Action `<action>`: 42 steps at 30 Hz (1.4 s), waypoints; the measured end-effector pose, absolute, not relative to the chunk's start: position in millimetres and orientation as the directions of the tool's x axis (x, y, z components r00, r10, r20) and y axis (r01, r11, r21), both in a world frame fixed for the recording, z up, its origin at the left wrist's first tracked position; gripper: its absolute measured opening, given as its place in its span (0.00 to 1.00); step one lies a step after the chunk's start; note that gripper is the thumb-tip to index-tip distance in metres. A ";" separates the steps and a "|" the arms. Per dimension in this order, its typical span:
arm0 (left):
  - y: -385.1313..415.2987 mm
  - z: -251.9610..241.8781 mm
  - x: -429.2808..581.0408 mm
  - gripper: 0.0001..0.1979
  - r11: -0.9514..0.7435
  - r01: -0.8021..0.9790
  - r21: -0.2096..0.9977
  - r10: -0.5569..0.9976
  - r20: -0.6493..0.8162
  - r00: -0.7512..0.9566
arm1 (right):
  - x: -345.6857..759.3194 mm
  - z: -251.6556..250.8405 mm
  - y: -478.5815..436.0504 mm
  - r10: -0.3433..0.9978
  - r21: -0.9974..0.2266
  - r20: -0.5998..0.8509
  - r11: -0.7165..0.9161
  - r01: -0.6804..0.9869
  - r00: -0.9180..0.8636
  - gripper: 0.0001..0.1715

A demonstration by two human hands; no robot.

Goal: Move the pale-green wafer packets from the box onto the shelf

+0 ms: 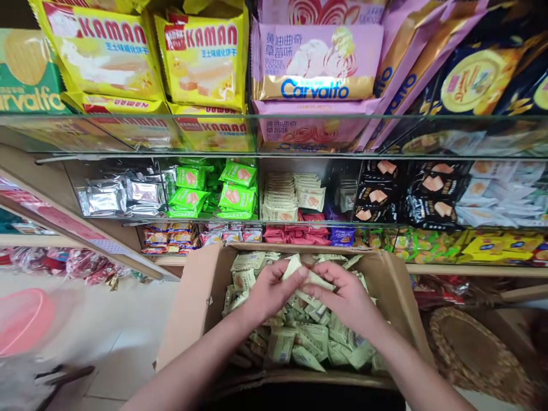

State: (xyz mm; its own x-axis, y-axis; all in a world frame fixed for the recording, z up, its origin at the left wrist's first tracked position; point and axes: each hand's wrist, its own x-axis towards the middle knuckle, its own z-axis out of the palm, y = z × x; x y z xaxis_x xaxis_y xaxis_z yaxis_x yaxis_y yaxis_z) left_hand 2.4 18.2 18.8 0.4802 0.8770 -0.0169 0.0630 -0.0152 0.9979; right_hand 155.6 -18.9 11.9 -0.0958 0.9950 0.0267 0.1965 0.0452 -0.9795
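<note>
An open cardboard box (194,308) sits in front of me, filled with several small pale cream snack packets (282,345). My left hand (268,294) and my right hand (349,299) meet over the middle of the box. Both pinch the same small stack of cream packets (306,274), held just above the pile. On the glass shelf behind the box stands a compartment with matching cream packets (286,200) in neat rows.
Glass shelves (257,134) hold yellow Kaman wafer bags (203,57), pink Carvalto cookie bags (317,63), green packets (231,191), silver packets (117,197) and black packets (411,191). A pink bowl (23,319) lies at the left, a woven basket (471,354) at the right.
</note>
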 end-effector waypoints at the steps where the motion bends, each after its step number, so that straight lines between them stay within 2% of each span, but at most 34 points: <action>1: 17.9 18.7 5.9 0.18 0.066 0.006 0.998 0.891 -0.061 0.450 | 152.0 10.9 -21.0 0.999 -0.993 0.025 0.028 0.117 -0.026 0.13; 3: 16.2 17.4 11.0 0.20 0.181 -0.093 0.979 0.919 -0.135 0.369 | 145.4 6.3 -25.0 0.993 -0.997 -0.032 -0.024 -0.069 0.114 0.14; 6: 14.3 14.8 14.7 0.20 0.189 -0.158 0.969 0.959 -0.147 0.244 | 139.0 -2.5 -29.4 0.965 -0.954 -0.178 -0.121 -0.276 0.192 0.15; 10: 13.9 12.4 13.6 0.20 0.139 -0.131 0.982 0.981 -0.119 0.152 | 136.9 -9.9 -32.9 0.959 -0.937 -0.216 -0.151 -0.315 0.183 0.14; 14: 12.4 9.3 11.7 0.20 0.131 -0.112 0.985 0.986 -0.117 0.116 | 136.2 -12.3 -35.3 0.961 -0.965 -0.157 -0.101 -0.243 0.226 0.15; 17: 11.7 5.7 11.7 0.19 0.166 -0.231 0.959 0.984 -0.145 0.106 | 133.9 -12.0 -35.6 0.948 -0.974 -0.129 -0.066 -0.216 0.291 0.14; 19: 11.3 3.3 11.5 0.15 0.206 -0.324 0.923 0.975 -0.166 0.147 | 131.6 -11.9 -35.8 0.942 -0.979 -0.113 -0.050 -0.199 0.317 0.12; 23: 7.5 -0.3 11.3 0.14 0.309 -0.401 0.862 0.940 -0.213 0.265 | 125.2 -16.7 -40.2 0.962 -0.986 -0.121 -0.088 -0.141 0.246 0.15; 27: 3.7 -2.7 9.9 0.13 0.266 -0.467 0.843 0.960 -0.188 0.207 | 124.5 -24.2 -44.1 0.971 -0.986 -0.135 -0.112 -0.124 0.199 0.14; 30: 5.6 -3.1 2.8 0.16 0.104 -0.323 0.941 0.971 -0.026 0.236 | 135.3 -19.6 -37.9 0.984 -0.997 -0.081 -0.078 -0.023 0.162 0.16; 33: 8.7 -1.5 -8.4 0.25 -0.088 -0.021 0.996 0.886 0.088 0.455 | 149.8 -4.2 -26.4 0.997 -0.982 0.013 -0.003 0.190 0.081 0.24; 35: 9.1 -0.1 -15.3 0.28 -0.205 0.129 0.970 0.819 0.098 0.565 | 156.0 6.8 -20.0 0.998 -0.947 0.005 0.025 0.319 -0.061 0.23; 38: 6.7 0.4 -23.0 0.32 -0.228 0.127 0.965 0.774 0.101 0.625 | 158.8 17.2 -16.4 0.994 -0.913 -0.025 0.022 0.408 -0.110 0.17; 40: 4.3 -0.4 -26.7 0.31 -0.170 0.091 0.981 0.778 0.077 0.623 | 159.6 22.3 -17.2 0.996 -0.907 -0.019 0.020 0.420 -0.089 0.20; 42: 2.8 -0.5 -29.5 0.29 -0.144 0.092 0.985 0.803 0.062 0.593 | 162.7 31.0 -17.7 0.986 -0.879 -0.028 0.055 0.474 -0.166 0.23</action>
